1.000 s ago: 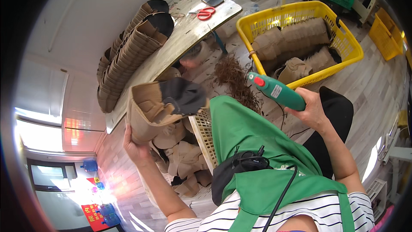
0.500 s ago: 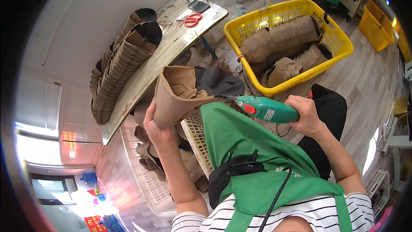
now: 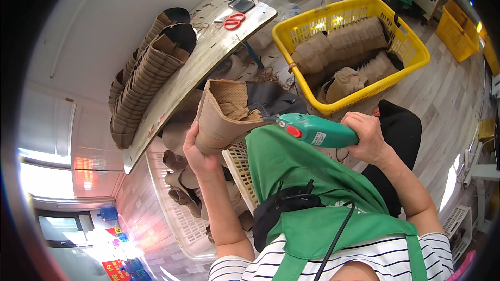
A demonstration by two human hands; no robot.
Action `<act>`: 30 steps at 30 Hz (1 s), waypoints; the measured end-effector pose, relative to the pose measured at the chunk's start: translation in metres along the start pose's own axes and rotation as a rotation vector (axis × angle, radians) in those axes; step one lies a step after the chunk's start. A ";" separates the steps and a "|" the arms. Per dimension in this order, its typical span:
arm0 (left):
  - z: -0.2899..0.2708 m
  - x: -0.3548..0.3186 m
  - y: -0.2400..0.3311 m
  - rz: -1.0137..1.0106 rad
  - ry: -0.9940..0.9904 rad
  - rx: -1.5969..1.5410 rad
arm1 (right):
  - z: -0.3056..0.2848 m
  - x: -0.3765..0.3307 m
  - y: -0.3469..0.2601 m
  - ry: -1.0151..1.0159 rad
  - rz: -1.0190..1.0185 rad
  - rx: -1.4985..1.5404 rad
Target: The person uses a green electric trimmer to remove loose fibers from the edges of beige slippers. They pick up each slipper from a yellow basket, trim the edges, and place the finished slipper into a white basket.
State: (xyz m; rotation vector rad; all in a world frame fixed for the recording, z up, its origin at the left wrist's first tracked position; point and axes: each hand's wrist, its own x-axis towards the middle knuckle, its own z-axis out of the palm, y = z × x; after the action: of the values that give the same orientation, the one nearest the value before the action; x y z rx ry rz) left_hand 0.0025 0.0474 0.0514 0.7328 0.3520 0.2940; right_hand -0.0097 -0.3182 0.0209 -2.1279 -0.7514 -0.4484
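Note:
My left hand (image 3: 202, 155) grips a tan shoe upper (image 3: 217, 132) from below, fingers behind it and its opening turned up. The inside shows perforated tan lining and a black panel (image 3: 273, 99). In my right hand (image 3: 369, 134) is a green handheld power tool (image 3: 324, 131) with a red button, held by its rear end. Its narrow dark tip meets the edge of the upper, near where tan and black join. What kind of tool it is, I cannot tell for sure. Both things are held above my green apron (image 3: 291, 161).
Stacked uppers (image 3: 146, 80) lean along the worn table (image 3: 229, 41) at left, which bears red-handled scissors (image 3: 234, 21) and a phone (image 3: 241, 4). More uppers fill a yellow basket (image 3: 338, 108) ahead. Beside my left arm, a white crate (image 3: 177, 229) holds brown pieces.
The upper has shifted slightly right in my left hand, and the tool slightly left. The tip now sits closer against the upper's edge.

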 end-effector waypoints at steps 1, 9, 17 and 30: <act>0.000 -0.002 -0.002 -0.023 -0.021 -0.023 | 0.000 0.001 0.000 -0.011 -0.014 -0.002; -0.010 -0.008 -0.013 -0.047 -0.318 -0.166 | -0.001 -0.003 -0.010 -0.087 0.161 0.081; -0.008 -0.006 -0.015 0.001 -0.142 -0.089 | -0.004 -0.005 -0.009 -0.158 0.184 0.084; -0.012 -0.012 -0.045 -0.050 -0.314 -0.047 | 0.011 -0.004 -0.018 -0.100 0.210 0.196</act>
State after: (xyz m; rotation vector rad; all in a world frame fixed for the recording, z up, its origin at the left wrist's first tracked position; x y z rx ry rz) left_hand -0.0072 0.0184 0.0141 0.7097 0.0655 0.1364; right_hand -0.0239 -0.3022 0.0224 -2.0279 -0.5926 -0.1506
